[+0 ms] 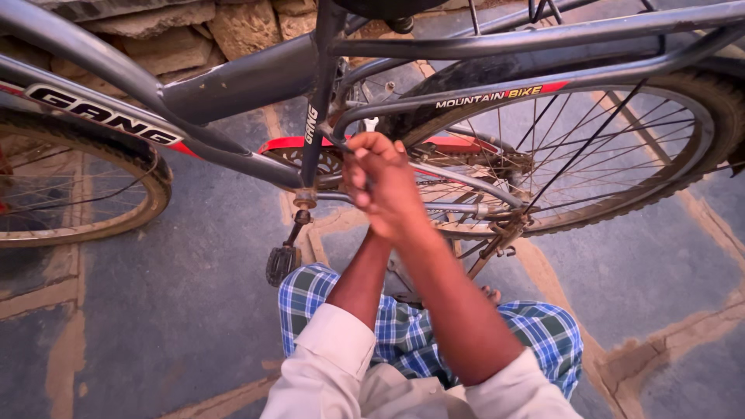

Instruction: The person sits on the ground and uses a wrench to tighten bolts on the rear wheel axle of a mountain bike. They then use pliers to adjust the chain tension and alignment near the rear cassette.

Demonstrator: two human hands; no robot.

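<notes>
one bicycle (256, 77), dark grey frame, standing side-on across far half of scene. two wheels: rear wheel (621, 178) right, front wheel (93, 194) left, partly cut off. one red chain guard (295, 144) at centre. one pedal (282, 264) hanging low, left of hands. two hands raised together at chain guard: right hand (388, 194) on top, fingers curled tight; left hand (357, 174) mostly hidden behind, fingers cannot tell. what they grip unclear. blue checked cloth (403, 326) over lap, near.

An outdoor yard or lane serving as an informal cycle-repair spot: a grey bicycle (256, 77) stands on a floor of dark stone slabs (178, 310) with sandy joints, before a rough wall of stacked stone blocks (194, 27), in daylight.
</notes>
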